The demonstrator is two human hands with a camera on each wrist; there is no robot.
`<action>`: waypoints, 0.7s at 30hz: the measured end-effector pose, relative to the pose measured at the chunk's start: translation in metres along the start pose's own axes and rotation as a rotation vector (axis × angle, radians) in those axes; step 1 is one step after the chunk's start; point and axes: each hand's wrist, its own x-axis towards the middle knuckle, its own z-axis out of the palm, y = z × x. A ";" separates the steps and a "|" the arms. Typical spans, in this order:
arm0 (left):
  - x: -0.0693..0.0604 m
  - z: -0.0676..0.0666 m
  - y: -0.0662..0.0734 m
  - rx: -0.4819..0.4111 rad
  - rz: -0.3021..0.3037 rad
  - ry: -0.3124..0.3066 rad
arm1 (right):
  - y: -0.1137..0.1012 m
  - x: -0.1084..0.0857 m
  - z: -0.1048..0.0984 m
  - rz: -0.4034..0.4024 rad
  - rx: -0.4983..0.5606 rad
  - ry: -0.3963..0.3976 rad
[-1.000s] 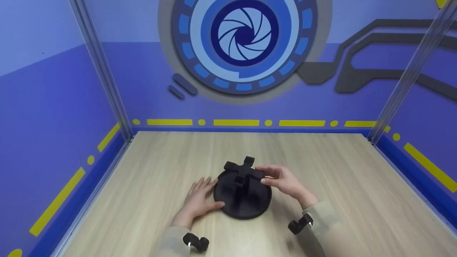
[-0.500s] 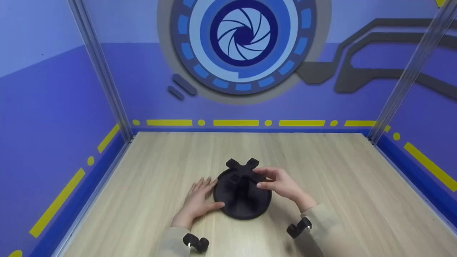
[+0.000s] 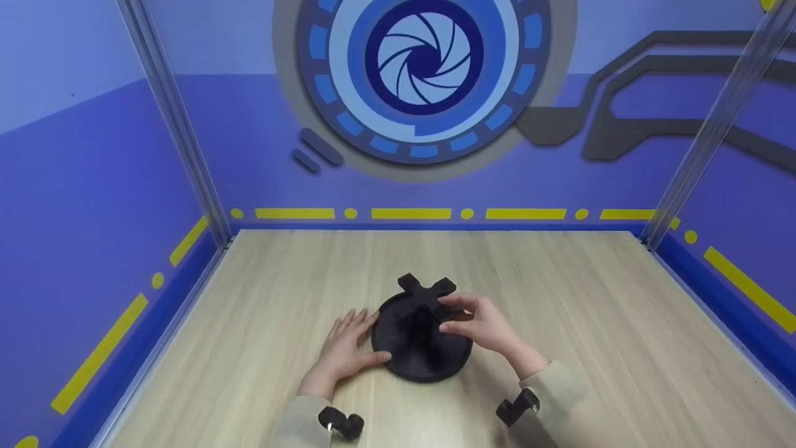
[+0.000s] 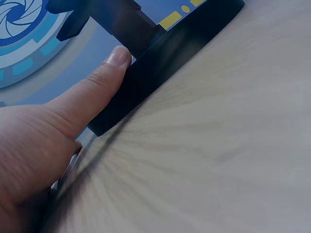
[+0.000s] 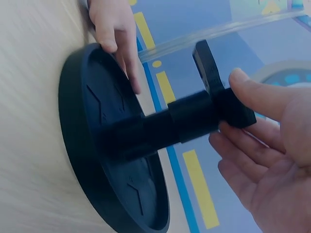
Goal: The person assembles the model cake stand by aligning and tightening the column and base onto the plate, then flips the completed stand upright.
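Note:
A black round dish-like base (image 3: 429, 371) with a raised rim lies flat on the table. From its middle rises a thick black post (image 5: 160, 130), topped by a four-armed cross-shaped handle (image 3: 426, 294). My right hand (image 3: 484, 325) pinches one arm of the handle between thumb and fingers; in the right wrist view the thumb (image 5: 260, 97) lies on that arm, the fingers beneath. On the left side my left hand (image 3: 346, 353) rests with fingers spread against the base's rim. Its thumb (image 4: 95, 92) touches the rim in the left wrist view.
The light wooden table (image 3: 280, 280) extends around the base. Blue printed walls (image 3: 249, 137) enclose its back and sides, with metal posts (image 3: 180, 124) at the back corners. Black camera mounts (image 3: 341, 423) sit on both wrists.
The cross-shaped handle has turned clockwise as seen from above. My right hand has moved with it, slightly nearer and to the left. The base and my left hand have stayed put.

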 end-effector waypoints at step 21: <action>-0.002 0.000 -0.001 0.015 -0.001 -0.008 | -0.012 -0.002 0.003 -0.007 -0.086 0.143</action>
